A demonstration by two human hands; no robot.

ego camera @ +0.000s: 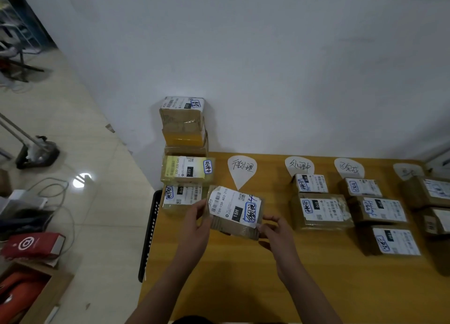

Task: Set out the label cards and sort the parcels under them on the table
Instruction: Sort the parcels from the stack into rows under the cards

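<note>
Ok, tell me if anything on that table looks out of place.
Only the parcel stack at the table's far left corner: its boxes sit offset and uneven. The sorted parcels lie tidily.

Rightmost label card point(407, 170): writing blurred, unreadable. Right-edge parcels point(435, 193): cut off by frame. Flat parcel point(181, 196) at worktop point(243, 287) corner: partly hidden behind the held parcel point(235, 211); fine print illegible

A white wall point(267, 68) backs the wooden table point(231, 275); glossy cream floor tiles point(104, 226) reflect a light.
</note>
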